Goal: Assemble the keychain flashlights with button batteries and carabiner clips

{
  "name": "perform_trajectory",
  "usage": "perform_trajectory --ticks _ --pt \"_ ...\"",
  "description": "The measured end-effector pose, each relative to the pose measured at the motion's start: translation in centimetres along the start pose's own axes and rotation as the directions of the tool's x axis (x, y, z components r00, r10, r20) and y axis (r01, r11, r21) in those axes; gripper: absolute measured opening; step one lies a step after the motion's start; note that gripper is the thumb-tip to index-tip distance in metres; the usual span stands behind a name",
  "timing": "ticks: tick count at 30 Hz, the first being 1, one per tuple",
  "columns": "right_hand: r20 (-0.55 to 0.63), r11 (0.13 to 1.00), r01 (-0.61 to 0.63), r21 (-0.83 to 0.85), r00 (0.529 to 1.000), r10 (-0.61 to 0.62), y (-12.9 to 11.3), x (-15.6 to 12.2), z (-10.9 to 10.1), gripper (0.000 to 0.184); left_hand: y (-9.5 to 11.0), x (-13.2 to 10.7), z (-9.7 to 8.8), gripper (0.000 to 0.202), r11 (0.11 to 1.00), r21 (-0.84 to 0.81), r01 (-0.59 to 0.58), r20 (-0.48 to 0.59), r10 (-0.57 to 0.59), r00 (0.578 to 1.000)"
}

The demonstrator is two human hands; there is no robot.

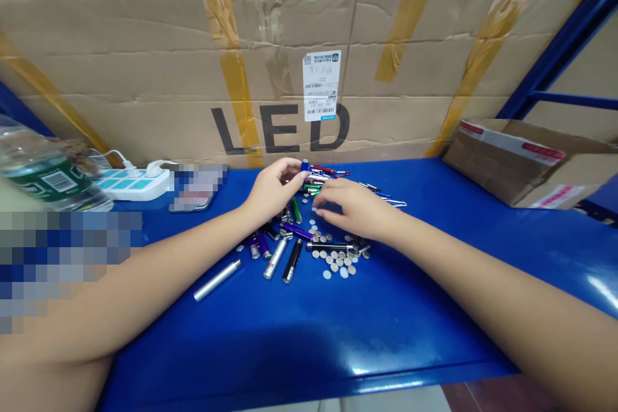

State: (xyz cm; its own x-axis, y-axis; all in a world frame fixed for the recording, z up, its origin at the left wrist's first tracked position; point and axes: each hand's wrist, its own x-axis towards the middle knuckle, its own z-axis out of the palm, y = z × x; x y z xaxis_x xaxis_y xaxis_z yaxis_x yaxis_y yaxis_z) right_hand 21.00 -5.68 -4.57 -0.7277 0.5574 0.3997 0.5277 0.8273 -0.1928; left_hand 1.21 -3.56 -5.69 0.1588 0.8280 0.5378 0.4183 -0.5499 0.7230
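My left hand (275, 188) is closed around a small blue penlight tube (305, 166), held upright between thumb and fingers. To its right, my right hand (351, 207) has its fingers curled, with a small silver button cell (314, 209) at the fingertips. Several button cells (340, 257) lie loosely in front of my right hand. Penlight bodies are scattered around them: a silver one (275, 259), a black one (292, 261), a purple one (298, 231) and a green one (296, 210). Thin red, silver and blue parts (333, 171) lie partly hidden behind my hands.
A separate silver tube (217, 280) lies at the left on the blue table (309, 341). Farther left are a phone (199, 188), a white power strip (135, 184) and a plastic bottle (48, 170). An open cardboard box (521, 161) stands right; a large carton (290, 26) is behind.
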Motion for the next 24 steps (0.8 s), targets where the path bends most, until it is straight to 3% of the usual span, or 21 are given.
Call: perform_trajectory --ticks 9,16,24 --pt "0.135 0.998 0.065 0.014 0.989 -0.067 -1.3 0.0 0.5 0.012 0.2 -0.1 0.0 0.017 1.000 0.020 0.008 0.013 -0.008 1.000" --pt "0.001 0.995 0.060 0.077 0.998 -0.060 -3.5 0.7 0.5 0.013 0.1 -0.1 0.0 0.019 0.999 0.003 -0.036 0.050 0.036 0.998" --pt "0.078 0.989 0.029 -0.142 0.997 -0.018 -5.4 1.6 2.0 0.020 -0.1 -0.2 0.1 0.021 0.999 0.000 -0.049 0.063 0.049 0.997"
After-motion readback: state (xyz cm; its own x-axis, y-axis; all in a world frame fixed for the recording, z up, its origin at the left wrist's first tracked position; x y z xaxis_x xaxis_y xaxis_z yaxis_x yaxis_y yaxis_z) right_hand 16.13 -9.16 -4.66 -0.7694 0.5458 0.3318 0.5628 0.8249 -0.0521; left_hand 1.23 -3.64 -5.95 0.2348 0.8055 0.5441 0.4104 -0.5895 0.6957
